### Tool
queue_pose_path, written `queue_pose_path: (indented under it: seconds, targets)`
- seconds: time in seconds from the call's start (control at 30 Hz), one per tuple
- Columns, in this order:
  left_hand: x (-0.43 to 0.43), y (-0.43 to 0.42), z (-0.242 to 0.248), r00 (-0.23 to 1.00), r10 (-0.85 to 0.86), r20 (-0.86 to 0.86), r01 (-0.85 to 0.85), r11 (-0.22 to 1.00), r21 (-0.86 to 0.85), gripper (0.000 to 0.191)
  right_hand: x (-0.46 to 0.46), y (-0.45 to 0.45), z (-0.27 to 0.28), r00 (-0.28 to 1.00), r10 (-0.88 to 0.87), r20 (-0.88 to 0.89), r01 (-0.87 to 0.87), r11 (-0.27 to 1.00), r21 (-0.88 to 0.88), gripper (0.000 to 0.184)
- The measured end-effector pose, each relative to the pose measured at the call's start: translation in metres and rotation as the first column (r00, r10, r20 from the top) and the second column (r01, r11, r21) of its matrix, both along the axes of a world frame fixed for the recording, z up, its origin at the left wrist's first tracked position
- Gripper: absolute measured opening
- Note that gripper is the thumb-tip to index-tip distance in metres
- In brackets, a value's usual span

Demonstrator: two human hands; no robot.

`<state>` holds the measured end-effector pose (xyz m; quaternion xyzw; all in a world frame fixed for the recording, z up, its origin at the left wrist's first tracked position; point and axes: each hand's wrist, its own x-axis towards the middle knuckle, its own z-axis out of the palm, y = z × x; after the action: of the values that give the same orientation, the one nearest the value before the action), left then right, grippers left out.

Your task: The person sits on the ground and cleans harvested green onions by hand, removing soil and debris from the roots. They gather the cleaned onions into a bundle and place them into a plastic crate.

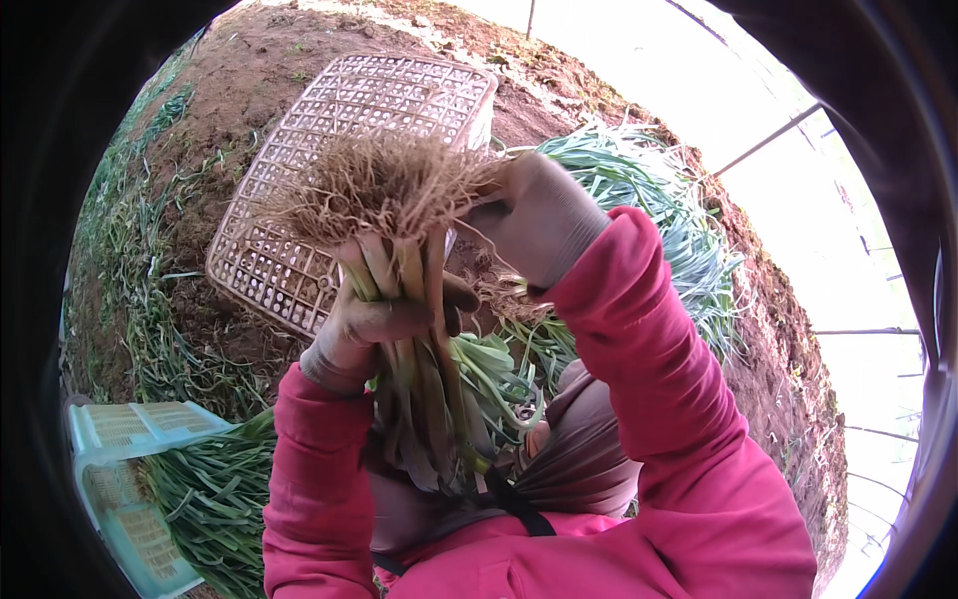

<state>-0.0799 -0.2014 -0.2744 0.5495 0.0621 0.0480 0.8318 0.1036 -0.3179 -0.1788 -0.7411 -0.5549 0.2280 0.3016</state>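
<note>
My left hand (374,322), in a worn glove, is closed around the stems of a bunch of leek-like plants (408,273). The bunch is held upside down, its leaves hanging towards my lap. A dense mat of brown, dry-looking roots (382,183) spreads out on top. My right hand (539,213), also gloved, is curled at the right edge of these roots, with root strands at its fingers. Its fingertips are partly hidden by the roots and the hand itself. One thin strand hangs below it, in front of the stems.
An overturned, soil-stained plastic crate (397,86) lies ahead on brown soil (247,67). Long-leaved green plants (673,224) are heaped at right. A pale blue crate (150,442) at lower left holds more green plants (217,487). Thin poles (767,142) stand at the right.
</note>
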Motion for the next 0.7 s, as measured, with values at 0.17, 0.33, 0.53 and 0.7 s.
queue_pose_path:
  seconds: [0.17, 0.33, 0.53, 0.7]
  targets:
    - [0.002, -0.016, 0.024, 0.996, 0.084, -0.017, -0.084, 0.996, -0.009, 0.050, 0.090, -0.036, -0.002, 0.730, -0.602, -0.323, 0.682, 0.622, 0.385, 0.018]
    - [-0.003, -0.013, 0.053, 0.905, 0.409, -0.120, -0.412, 0.911, -0.002, 0.032, 0.159, -0.081, -0.092, 0.110, -0.597, 0.795, 0.944, 0.313, 0.104, 0.058]
    - [-0.002, -0.008, 0.056, 0.813, 0.552, -0.187, -0.554, 0.831, 0.046, 0.038, 0.175, -0.076, -0.194, 0.868, -0.443, 0.226, 0.479, 0.866, -0.143, 0.037]
    - [0.006, -0.005, 0.055, 0.752, 0.621, -0.222, -0.615, 0.782, 0.102, 0.041, 0.181, -0.032, -0.253, 0.925, -0.291, 0.244, 0.362, 0.870, -0.335, 0.022]
